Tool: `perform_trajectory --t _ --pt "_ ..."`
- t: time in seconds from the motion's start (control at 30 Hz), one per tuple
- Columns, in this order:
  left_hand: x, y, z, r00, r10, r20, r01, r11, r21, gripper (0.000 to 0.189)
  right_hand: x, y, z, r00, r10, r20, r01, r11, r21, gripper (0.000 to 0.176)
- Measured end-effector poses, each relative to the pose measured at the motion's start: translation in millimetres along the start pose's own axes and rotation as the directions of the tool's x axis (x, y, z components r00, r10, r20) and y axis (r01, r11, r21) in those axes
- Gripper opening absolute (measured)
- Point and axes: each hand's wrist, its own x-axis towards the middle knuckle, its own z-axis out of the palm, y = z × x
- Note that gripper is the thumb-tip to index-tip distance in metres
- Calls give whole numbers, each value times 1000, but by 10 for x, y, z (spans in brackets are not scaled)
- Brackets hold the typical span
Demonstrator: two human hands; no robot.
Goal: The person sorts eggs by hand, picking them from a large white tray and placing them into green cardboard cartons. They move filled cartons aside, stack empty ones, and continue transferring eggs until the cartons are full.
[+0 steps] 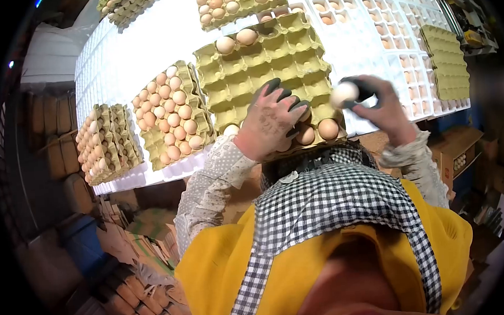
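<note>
A pale egg is pinched between the fingers and thumb of my right hand, just right of a green egg tray. My left hand rests palm down over the front of that tray, fingers curled beside and partly over some eggs; whatever it grips is hidden. Both hands wear dark coverings on the fingers. In the tray's front row sit a brown egg and another brown egg. Two more eggs sit in its back left corner, and many cups between hold nothing.
A green tray of brown eggs stands to the left, with a stacked tray of eggs beyond it. White gridded trays holding eggs spread to the right. Upside-down green trays lie at far right. A cardboard box stands below.
</note>
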Motion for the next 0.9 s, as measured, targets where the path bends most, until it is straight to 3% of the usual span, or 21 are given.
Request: perform_trajectory --t 0.07,0.1,0.13,0.17,0.2,0.23,0.27,0.3,0.33,0.4,0.43,0.47,0.5,0.53,0.6,0.67,0.73,0.77,0.8,0.83,0.9 --pt "-69 -46 4 990 -55 -128 45 996 -79 47 -9 -100 -192 998 21 -66 14 875 484 60" --pt "-171 -120 57 915 -323 -241 96 755 -648 42 -14 -122 -288 1000 -8 7 4 863 505 64" --pt "-247 -165 -87 865 -476 -157 158 556 -816 43 13 -225 -290 985 -152 77 126 952 278 64" --pt "-331 -219 -285 803 -594 -37 192 318 -928 43 25 -376 -227 966 -27 257 61 990 -124 61" --pt "-393 -246 -394 731 -674 109 196 54 -979 44 11 -541 -94 916 162 367 54 857 -512 58" --pt "-411 -285 -400 825 -565 5 346 498 -795 44 -39 -552 123 905 113 410 221 700 -679 49" --pt "-405 -333 -400 912 -409 -24 362 832 -420 45 -37 -433 321 869 184 460 319 503 -804 65" --pt "-253 -114 -473 885 -427 187 461 859 -221 47 -19 -370 366 873 171 456 315 517 -796 63" --pt "-204 -22 -355 885 -372 279 332 926 182 53 -20 -333 369 875 160 457 311 538 -784 61" --pt "-98 -59 -317 874 -312 373 239 944 229 53 -3 -285 164 919 54 390 203 783 -588 45" --pt "-111 -113 -320 885 -309 348 291 951 104 50 -4 30 57 940 -160 301 240 938 -250 54" --pt "-131 -197 -337 897 -310 315 334 942 -23 46 -4 145 -36 960 36 278 -103 968 230 70" --pt "-163 -271 -339 909 -315 274 365 918 -153 44 37 20 -139 945 107 308 -228 894 387 73" --pt "-221 -311 -361 894 -384 231 448 729 -518 50 76 -128 -148 955 70 288 -210 845 492 75" --pt "-336 -455 -458 829 -502 249 325 70 -943 62 167 -264 -172 943 -14 332 -166 846 506 67" --pt "-467 -488 -503 860 -445 250 220 -120 -968 59 258 -147 159 844 -394 363 422 906 3 53" --pt "-420 -472 -434 882 -389 266 309 53 -949 56 134 -784 428 822 94 561 379 645 -663 40" --pt "-489 -476 -239 926 -329 183 263 219 -940 55 98 -736 575 830 92 550 409 570 -713 34" --pt "-397 -286 -411 976 -170 134 209 901 -381 52 72 -621 721 842 91 531 427 489 -761 28" --pt "-293 14 -475 947 -204 247 239 963 -121 44 3 -609 801 902 100 420 271 626 -731 22" --pt "-255 291 -287 931 -236 279 174 958 228 28 -44 -499 804 895 -203 397 435 594 -677 17"
